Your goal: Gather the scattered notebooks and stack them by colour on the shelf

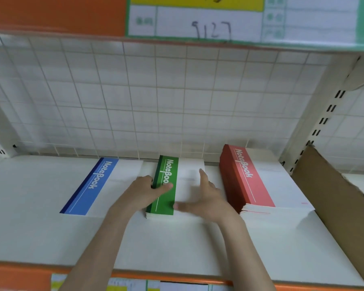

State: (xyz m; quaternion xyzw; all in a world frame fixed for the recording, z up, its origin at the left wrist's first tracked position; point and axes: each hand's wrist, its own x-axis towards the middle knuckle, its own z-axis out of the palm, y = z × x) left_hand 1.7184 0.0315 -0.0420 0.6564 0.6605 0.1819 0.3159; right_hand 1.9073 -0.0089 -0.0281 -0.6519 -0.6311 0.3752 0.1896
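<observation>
Three notebook piles lie on the white shelf (40, 227). A thin blue notebook (93, 185) lies on the left. A low stack of green notebooks (166, 171) sits in the middle. A tall stack of red notebooks (248, 179) stands on the right. My left hand (143, 192) grips the green stack's left spine edge, thumb lying across the green band. My right hand (206, 198) is at the stack's right side, fingers straight along its edge and thumb stretched over the white cover.
A wire grid panel (156, 97) backs the shelf. A brown cardboard sheet (332, 206) leans at the right end. An upper shelf with a paper label (208, 19) hangs overhead. The orange shelf lip (19, 274) runs along the front.
</observation>
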